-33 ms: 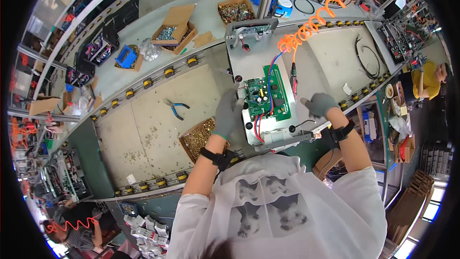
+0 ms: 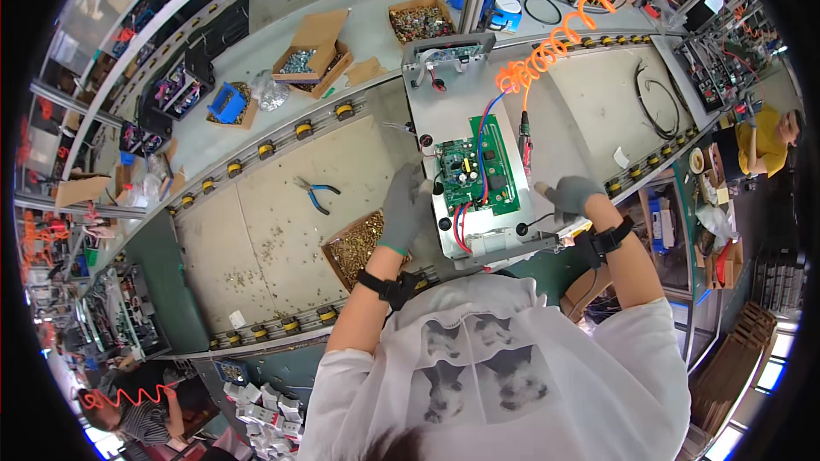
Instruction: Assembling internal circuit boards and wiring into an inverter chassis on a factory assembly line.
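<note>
Conveyor bench (image 2: 282, 205) under hands: green circuit board (image 2: 476, 166) on grey plate (image 2: 512, 119), long axis running away from fingers, lying between both, touching left hand (image 2: 403, 207) fingertips, loosely spread; right hand (image 2: 570, 196) just beside, curled, empty.

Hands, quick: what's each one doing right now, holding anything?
Left hand: open, gloved, fingers at the left edge of the green circuit board, holding nothing.
Right hand: gloved, loosely open beside the grey metal tray, holding nothing.
</note>
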`<state>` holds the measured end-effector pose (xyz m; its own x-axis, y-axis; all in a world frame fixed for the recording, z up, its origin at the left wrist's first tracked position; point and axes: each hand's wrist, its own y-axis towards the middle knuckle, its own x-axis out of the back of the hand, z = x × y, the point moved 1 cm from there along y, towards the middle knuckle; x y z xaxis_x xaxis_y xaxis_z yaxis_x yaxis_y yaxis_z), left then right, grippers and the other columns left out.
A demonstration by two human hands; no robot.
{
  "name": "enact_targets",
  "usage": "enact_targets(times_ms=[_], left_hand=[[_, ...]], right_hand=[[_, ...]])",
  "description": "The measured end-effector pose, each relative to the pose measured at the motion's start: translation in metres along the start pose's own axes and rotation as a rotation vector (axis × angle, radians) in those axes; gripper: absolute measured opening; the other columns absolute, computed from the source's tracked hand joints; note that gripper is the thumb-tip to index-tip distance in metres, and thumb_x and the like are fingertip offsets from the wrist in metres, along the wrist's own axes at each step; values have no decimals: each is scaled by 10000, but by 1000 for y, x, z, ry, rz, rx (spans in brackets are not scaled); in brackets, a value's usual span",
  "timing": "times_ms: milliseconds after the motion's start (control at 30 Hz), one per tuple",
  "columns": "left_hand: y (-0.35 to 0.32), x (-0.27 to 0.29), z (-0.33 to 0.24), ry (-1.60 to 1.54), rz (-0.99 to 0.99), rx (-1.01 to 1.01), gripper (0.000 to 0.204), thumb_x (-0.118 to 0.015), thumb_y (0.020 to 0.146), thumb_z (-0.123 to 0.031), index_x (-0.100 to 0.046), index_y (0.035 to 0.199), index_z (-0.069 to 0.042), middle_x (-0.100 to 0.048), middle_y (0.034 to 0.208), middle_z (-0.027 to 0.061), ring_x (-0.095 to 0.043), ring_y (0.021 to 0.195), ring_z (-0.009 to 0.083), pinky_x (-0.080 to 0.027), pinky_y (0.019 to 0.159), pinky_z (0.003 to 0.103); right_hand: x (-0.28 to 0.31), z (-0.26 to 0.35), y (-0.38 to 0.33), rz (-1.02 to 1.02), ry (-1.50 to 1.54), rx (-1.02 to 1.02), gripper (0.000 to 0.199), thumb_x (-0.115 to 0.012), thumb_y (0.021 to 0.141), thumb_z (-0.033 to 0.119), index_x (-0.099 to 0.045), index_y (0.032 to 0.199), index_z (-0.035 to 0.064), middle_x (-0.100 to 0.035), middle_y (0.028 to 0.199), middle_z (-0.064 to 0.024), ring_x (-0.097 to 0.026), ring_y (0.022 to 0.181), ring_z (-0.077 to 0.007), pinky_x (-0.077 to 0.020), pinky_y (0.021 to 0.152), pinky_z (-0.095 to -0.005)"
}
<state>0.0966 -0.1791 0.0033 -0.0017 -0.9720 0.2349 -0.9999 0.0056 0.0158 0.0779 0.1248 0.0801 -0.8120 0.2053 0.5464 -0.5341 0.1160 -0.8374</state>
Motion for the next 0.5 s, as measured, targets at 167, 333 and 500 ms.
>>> enact_targets(times_ms=[167,333,500], left_hand=[[-28,7,-13,36,-49,23,395,-546,852,-119,-471,1224,-10,-555,1117,132,-557,945,194,-468,801,311],[-38,-1,-44,-78,-78,-17,292,-523,866,-93,-529,1148,-17,-609,993,85,-561,853,131,-459,748,266],[-29,-11,-76,-144,62,-15,220,-521,868,-74,-577,1074,-22,-614,934,50,-555,826,106,-453,721,245]], right_hand=[[-64,-23,22,30,445,96,532,-437,916,469,-651,910,-19,-641,727,-62,-601,605,-132,-488,593,-291],[-68,-22,21,-341,845,316,308,-558,887,269,-616,986,-17,-603,743,-84,-554,652,-146,-454,616,-306],[-37,8,-20,-344,775,760,253,-523,911,237,-626,964,11,-608,771,-91,-557,716,-156,-448,701,-293]])
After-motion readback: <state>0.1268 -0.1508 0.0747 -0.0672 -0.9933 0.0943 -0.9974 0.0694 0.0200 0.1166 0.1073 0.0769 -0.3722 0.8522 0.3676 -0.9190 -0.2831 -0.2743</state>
